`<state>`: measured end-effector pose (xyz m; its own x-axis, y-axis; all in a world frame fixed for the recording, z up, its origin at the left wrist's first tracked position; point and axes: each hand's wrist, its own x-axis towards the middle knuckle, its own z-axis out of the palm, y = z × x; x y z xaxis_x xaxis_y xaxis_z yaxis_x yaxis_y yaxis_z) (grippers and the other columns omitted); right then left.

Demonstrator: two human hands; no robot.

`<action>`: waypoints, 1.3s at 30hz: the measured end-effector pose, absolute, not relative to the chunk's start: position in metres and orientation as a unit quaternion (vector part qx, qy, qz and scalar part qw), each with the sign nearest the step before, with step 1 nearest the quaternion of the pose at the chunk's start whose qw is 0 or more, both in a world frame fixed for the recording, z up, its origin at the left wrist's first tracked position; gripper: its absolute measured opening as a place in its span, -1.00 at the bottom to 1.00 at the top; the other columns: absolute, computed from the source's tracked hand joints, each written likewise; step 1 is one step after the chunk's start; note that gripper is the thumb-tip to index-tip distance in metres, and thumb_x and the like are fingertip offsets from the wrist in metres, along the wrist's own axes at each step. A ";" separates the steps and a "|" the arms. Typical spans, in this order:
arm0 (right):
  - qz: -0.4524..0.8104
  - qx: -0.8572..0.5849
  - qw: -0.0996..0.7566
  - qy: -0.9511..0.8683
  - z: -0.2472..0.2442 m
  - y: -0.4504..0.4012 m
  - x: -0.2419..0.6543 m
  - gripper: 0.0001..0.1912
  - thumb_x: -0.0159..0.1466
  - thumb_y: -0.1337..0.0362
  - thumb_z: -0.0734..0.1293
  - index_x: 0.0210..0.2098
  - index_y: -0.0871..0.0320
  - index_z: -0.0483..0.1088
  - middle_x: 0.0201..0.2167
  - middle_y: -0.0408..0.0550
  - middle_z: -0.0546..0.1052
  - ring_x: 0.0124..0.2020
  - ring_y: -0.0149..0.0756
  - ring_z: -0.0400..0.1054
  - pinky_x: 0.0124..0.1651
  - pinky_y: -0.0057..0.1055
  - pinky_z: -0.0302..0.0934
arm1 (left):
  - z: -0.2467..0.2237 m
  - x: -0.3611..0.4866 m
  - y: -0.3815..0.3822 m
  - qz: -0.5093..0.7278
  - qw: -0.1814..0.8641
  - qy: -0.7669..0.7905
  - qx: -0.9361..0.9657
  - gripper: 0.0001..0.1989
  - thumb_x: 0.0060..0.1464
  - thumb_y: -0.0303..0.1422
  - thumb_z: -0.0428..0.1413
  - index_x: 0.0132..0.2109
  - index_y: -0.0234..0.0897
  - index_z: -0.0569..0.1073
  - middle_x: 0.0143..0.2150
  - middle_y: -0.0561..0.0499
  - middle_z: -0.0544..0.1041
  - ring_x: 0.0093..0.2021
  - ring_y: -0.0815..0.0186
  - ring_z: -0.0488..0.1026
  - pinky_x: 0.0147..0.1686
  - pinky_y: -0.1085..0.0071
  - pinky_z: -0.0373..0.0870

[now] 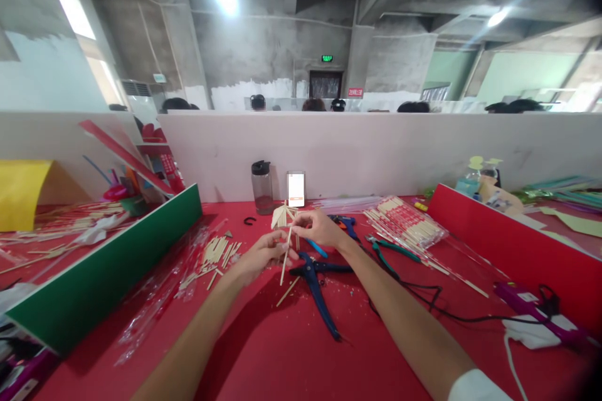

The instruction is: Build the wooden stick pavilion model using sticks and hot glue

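A thin wooden stick point(285, 264) slants between my two hands over the red table. My right hand point(316, 228) is closed, pinching the stick's upper end. The fingers of my left hand point(269, 249) are curled around the same stick lower down. Just behind the hands stands a small structure of wooden sticks point(279, 217), partly hidden by my right hand. Dark blue cutting pliers point(313, 274) lie with handles spread just below my hands. Another loose stick point(288, 292) rests on the table beside them.
Cut stick pieces point(217, 252) lie left, near clear plastic wrapping point(160, 291). Packed sticks point(407, 225), green-handled pliers point(397, 249) and a black cable point(442, 310) are at right. A bottle point(262, 188) and phone point(296, 188) stand behind. Green point(117, 269) and red point(517, 232) dividers flank the table.
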<state>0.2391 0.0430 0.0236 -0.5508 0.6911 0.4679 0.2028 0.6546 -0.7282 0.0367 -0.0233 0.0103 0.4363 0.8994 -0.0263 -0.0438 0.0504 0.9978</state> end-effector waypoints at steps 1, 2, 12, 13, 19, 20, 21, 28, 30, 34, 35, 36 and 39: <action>0.306 -0.278 0.390 -0.823 0.023 0.043 0.239 -0.85 0.20 0.26 0.34 -0.35 0.22 0.51 -0.43 -0.09 0.56 -0.41 -0.38 0.40 -0.29 -0.49 0.25 | 0.009 0.038 -0.023 0.384 0.616 0.373 0.578 -0.65 0.03 -0.15 0.28 -0.23 -0.25 0.32 -0.33 -0.06 0.62 -0.38 0.33 0.55 -0.35 0.47 0.38; 0.297 -0.285 0.391 -0.823 0.023 0.043 0.238 -0.86 0.20 0.28 0.34 -0.36 0.22 0.51 -0.45 -0.10 0.55 -0.42 -0.38 0.39 -0.30 -0.49 0.25 | 0.007 0.039 -0.022 0.390 0.610 0.375 0.579 -0.65 0.04 -0.15 0.28 -0.23 -0.24 0.31 -0.34 -0.05 0.62 -0.38 0.33 0.55 -0.36 0.47 0.38; 0.234 -0.370 0.392 -0.809 0.030 0.030 0.228 -0.94 0.12 0.34 0.33 -0.43 0.20 0.46 -0.52 -0.15 0.50 -0.47 -0.42 0.33 -0.37 -0.53 0.16 | 0.001 0.045 -0.019 0.424 0.540 0.368 0.627 -0.63 0.08 -0.08 0.23 -0.21 -0.28 0.35 -0.35 -0.06 0.61 -0.42 0.31 0.53 -0.35 0.40 0.41; 0.246 -0.367 0.395 -0.805 0.031 0.030 0.228 -0.93 0.12 0.33 0.33 -0.44 0.21 0.45 -0.52 -0.15 0.49 -0.47 -0.42 0.32 -0.37 -0.53 0.16 | 0.002 0.045 -0.019 0.427 0.530 0.367 0.635 -0.63 0.08 -0.07 0.22 -0.20 -0.28 0.35 -0.35 -0.06 0.61 -0.42 0.30 0.53 -0.34 0.39 0.41; 0.313 -0.315 0.393 -0.805 0.034 0.034 0.233 -0.87 0.15 0.30 0.30 -0.44 0.22 0.45 -0.50 -0.15 0.49 -0.45 -0.41 0.32 -0.33 -0.51 0.19 | 0.006 0.044 -0.021 0.423 0.501 0.349 0.669 -0.67 0.13 -0.10 0.17 -0.17 -0.28 0.36 -0.35 -0.07 0.62 -0.42 0.28 0.52 -0.35 0.38 0.37; 0.317 -0.313 0.390 -0.806 0.035 0.035 0.234 -0.87 0.15 0.29 0.30 -0.44 0.22 0.46 -0.49 -0.14 0.50 -0.43 -0.40 0.33 -0.32 -0.51 0.20 | 0.006 0.044 -0.021 0.421 0.500 0.347 0.672 -0.67 0.13 -0.10 0.17 -0.18 -0.27 0.36 -0.36 -0.07 0.62 -0.42 0.28 0.52 -0.35 0.38 0.36; 0.323 -0.312 0.384 -0.806 0.035 0.036 0.236 -0.86 0.15 0.28 0.31 -0.43 0.22 0.46 -0.49 -0.13 0.50 -0.43 -0.39 0.34 -0.32 -0.51 0.20 | 0.006 0.044 -0.021 0.421 0.498 0.346 0.675 -0.68 0.13 -0.10 0.17 -0.20 -0.27 0.36 -0.36 -0.06 0.62 -0.42 0.27 0.52 -0.35 0.38 0.35; 0.326 -0.346 0.356 -0.805 0.032 0.045 0.242 -0.83 0.15 0.26 0.31 -0.44 0.22 0.48 -0.51 -0.13 0.50 -0.45 -0.38 0.34 -0.39 -0.52 0.15 | 0.008 0.047 -0.023 0.424 0.478 0.342 0.689 -0.69 0.12 -0.10 0.17 -0.24 -0.27 0.38 -0.34 -0.09 0.63 -0.39 0.26 0.51 -0.34 0.38 0.33; 0.254 -0.400 0.365 -0.802 0.032 0.048 0.247 -0.87 0.12 0.29 0.32 -0.49 0.21 0.47 -0.54 -0.12 0.51 -0.47 -0.38 0.34 -0.39 -0.50 0.13 | 0.011 0.048 -0.026 0.429 0.471 0.340 0.692 -0.70 0.14 -0.11 0.16 -0.25 -0.26 0.36 -0.33 -0.09 0.63 -0.36 0.25 0.53 -0.32 0.38 0.35; 0.208 -0.423 0.364 -0.803 0.039 0.052 0.266 -0.86 0.15 0.26 0.32 -0.45 0.20 0.48 -0.50 -0.10 0.54 -0.47 -0.37 0.34 -0.38 -0.48 0.12 | 0.019 0.049 -0.028 0.444 0.476 0.361 0.668 -0.70 0.13 -0.11 0.16 -0.24 -0.24 0.32 -0.33 -0.05 0.62 -0.38 0.25 0.56 -0.31 0.37 0.38; 0.213 -0.413 0.359 -0.809 0.042 0.053 0.271 -0.83 0.17 0.24 0.31 -0.44 0.19 0.48 -0.49 -0.11 0.54 -0.46 -0.37 0.34 -0.38 -0.48 0.12 | 0.020 0.049 -0.028 0.445 0.481 0.366 0.660 -0.68 0.11 -0.10 0.18 -0.23 -0.24 0.32 -0.35 -0.05 0.62 -0.39 0.25 0.56 -0.32 0.36 0.39; 0.213 -0.407 0.351 -0.816 0.045 0.054 0.277 -0.81 0.20 0.22 0.30 -0.43 0.19 0.48 -0.49 -0.11 0.54 -0.47 -0.38 0.33 -0.38 -0.48 0.11 | 0.021 0.048 -0.028 0.445 0.487 0.371 0.654 -0.66 0.10 -0.09 0.19 -0.23 -0.24 0.31 -0.36 -0.05 0.62 -0.41 0.24 0.56 -0.33 0.36 0.39; 0.168 -0.433 0.325 -0.823 0.050 0.056 0.290 -0.68 0.27 0.16 0.26 -0.55 0.19 0.41 -0.61 -0.15 0.45 -0.55 -0.41 0.24 -0.43 -0.46 0.02 | 0.019 0.047 -0.026 0.445 0.499 0.375 0.642 -0.62 0.06 -0.06 0.22 -0.23 -0.24 0.31 -0.37 -0.05 0.62 -0.42 0.24 0.56 -0.34 0.37 0.40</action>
<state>0.2896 0.0560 0.0501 -0.4124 0.8230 0.3906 0.6045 0.5680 -0.5585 0.0474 -0.0262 0.0191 0.3226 0.9257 0.1977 0.0382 -0.2214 0.9744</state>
